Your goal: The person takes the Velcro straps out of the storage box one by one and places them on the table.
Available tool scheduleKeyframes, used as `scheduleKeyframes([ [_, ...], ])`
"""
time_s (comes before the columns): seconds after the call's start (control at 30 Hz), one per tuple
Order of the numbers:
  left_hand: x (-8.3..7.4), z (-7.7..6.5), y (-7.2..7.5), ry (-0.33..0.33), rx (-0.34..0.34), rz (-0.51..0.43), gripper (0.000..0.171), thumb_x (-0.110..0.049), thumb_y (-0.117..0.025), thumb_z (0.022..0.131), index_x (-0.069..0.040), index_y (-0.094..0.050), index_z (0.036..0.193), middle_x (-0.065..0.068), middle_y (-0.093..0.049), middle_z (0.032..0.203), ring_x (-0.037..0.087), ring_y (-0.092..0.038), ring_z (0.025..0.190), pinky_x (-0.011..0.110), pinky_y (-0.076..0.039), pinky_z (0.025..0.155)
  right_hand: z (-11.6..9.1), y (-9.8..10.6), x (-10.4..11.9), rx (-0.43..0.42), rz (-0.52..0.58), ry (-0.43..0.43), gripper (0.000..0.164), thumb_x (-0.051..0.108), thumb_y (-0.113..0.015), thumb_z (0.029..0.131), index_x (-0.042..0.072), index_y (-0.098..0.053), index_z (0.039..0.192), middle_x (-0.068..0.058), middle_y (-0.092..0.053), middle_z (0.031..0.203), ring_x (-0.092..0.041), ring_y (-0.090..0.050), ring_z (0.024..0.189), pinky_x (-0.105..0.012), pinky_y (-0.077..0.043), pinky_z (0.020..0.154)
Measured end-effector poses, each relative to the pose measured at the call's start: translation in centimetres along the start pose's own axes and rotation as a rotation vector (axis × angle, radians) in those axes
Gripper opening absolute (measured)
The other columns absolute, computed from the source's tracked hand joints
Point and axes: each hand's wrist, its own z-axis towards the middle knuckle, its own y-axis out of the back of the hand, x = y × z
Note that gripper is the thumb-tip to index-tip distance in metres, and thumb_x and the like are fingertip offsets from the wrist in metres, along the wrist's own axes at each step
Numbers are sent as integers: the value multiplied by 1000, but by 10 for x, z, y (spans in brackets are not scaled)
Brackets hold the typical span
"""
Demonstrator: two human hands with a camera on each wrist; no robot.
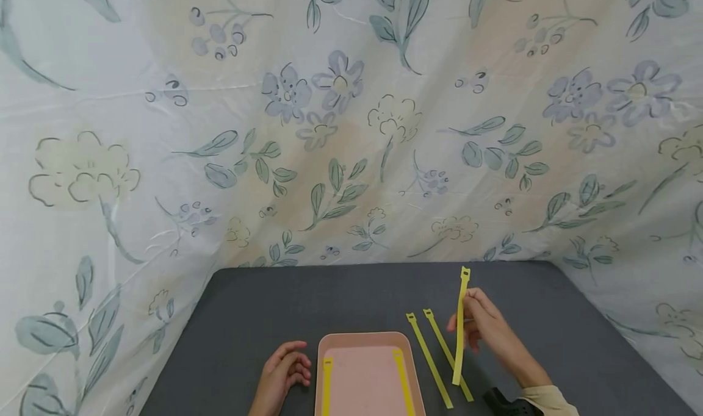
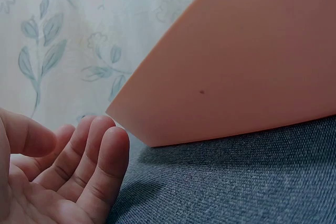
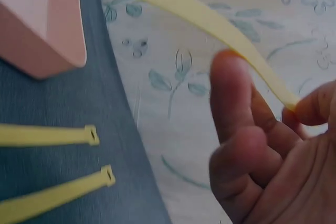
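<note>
My right hand point(image 1: 486, 321) pinches a yellow strap-style cable tie point(image 1: 460, 337) near its slotted head, between thumb and finger. The tie hangs down over the table, its head pointing up, and it bows in the right wrist view. Two more yellow cable ties point(image 1: 430, 361) lie side by side on the table, just right of the pink tray point(image 1: 362, 337). Inside the tray are a cable tie point(image 1: 328, 382) along the left side and another point(image 1: 403, 379) along the right. Beside the tray's left wall, my left hand point(image 1: 281, 370) rests with fingers loosely bent and holds nothing.
A dark grey cloth-like table top point(image 1: 247, 306) lies under everything. Floral fabric point(image 1: 340, 160) hangs behind the table and along both sides. A black band-like device point(image 1: 508, 404) sits at my right wrist, by a cream sleeve point(image 1: 549, 401).
</note>
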Motion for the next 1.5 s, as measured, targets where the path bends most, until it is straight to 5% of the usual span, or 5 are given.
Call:
scheduleKeyframes([
  [0.6, 2, 1, 1, -12, 10, -18, 37, -19, -40, 102, 6, -44, 129, 3, -60, 86, 15, -60, 72, 32, -56, 68, 10, 44, -37, 274, -144, -99, 50, 48, -24, 104, -1, -26, 113, -23, -62, 100, -21, -52, 49, -39, -47, 42],
  [1.03, 3, 1, 1, -10, 7, -28, 37, -15, -38, 101, 8, -43, 130, 2, -60, 85, 14, -60, 70, 32, -56, 68, 23, 47, -70, 235, -278, -153, 39, 39, -26, 106, 2, -34, 110, -15, -65, 89, -19, -53, 46, -29, -42, 37],
  [1.3, 2, 1, 0, -7, 1, -25, 38, -15, -38, 101, 8, -41, 131, 3, -59, 85, 15, -59, 71, 32, -56, 68, 30, 43, -80, 188, -350, -155, 40, 39, -27, 106, 1, -37, 112, -13, -64, 88, -26, -58, 55, -34, -45, 40],
  [1.5, 2, 2, 1, -4, 6, -36, 38, -14, -38, 101, 9, -41, 131, 3, -59, 85, 15, -59, 71, 32, -56, 68, 36, 38, -86, 107, -413, -160, 38, 41, -32, 104, 5, -43, 107, -9, -49, 82, -18, -44, 57, -36, -44, 44],
])
